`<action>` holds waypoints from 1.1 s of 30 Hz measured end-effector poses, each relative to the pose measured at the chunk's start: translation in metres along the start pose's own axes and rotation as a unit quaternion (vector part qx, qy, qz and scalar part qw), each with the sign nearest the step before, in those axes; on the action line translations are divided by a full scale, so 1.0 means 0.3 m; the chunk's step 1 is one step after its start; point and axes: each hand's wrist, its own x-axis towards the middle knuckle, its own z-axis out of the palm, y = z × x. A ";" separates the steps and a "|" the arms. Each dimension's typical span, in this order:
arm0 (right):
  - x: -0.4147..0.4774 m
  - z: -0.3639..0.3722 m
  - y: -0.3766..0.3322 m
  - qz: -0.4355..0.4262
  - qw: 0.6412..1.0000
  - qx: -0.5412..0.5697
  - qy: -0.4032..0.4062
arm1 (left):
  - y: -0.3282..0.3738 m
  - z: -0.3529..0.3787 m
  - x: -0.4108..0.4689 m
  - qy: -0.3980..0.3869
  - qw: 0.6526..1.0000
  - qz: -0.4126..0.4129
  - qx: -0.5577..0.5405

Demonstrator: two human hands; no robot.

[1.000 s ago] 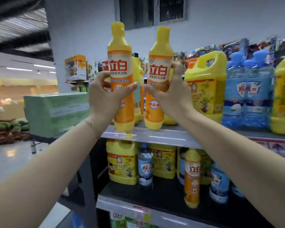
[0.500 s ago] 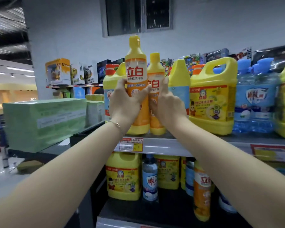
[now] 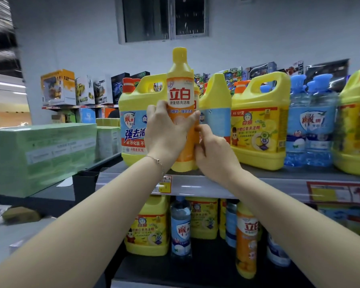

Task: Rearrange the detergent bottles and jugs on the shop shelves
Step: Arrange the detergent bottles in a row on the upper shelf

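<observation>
The orange bottle (image 3: 181, 113) is gripped by the left hand (image 3: 164, 134) at the upper shelf (image 3: 216, 187) edge, probably for lining up; a second bottle (image 3: 196, 134) behind is clasped by the right hand (image 3: 214, 150).

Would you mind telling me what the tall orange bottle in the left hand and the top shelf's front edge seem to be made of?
The tall orange bottle looks like smooth, opaque moulded plastic with a glossy printed label; its one-piece yellow cap and soft sheen suggest so. The shelf's front edge appears to be painted or bare metal, grey with streaky light reflections, though a plastic strip cannot be ruled out.
</observation>
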 end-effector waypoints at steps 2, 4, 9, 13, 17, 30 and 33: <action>-0.012 -0.021 0.005 0.007 0.999 0.050 -0.002 | 0.021 0.025 0.003 -0.005 1.000 -0.019 0.018; -0.020 -0.038 0.009 0.012 0.996 0.083 -0.018 | 0.038 0.051 0.005 -0.011 0.999 -0.038 0.032; -0.020 -0.038 0.000 0.035 0.998 0.050 -0.025 | 0.059 0.099 0.003 -0.010 0.998 -0.046 0.031; -0.015 -0.023 -0.017 0.056 0.997 0.051 -0.013 | 0.061 0.082 0.000 -0.016 1.000 -0.003 0.019; -0.004 -0.001 -0.028 0.065 0.998 -0.003 0.003 | 0.044 0.035 0.017 -0.027 0.997 0.048 0.050; 0.002 0.069 -0.052 0.095 0.993 -0.063 -0.023 | -0.266 -0.177 0.092 0.039 0.997 -0.050 0.038; 0.008 0.062 -0.044 0.110 0.993 -0.039 -0.019 | -0.321 -0.201 0.078 -0.044 0.989 -0.142 -0.028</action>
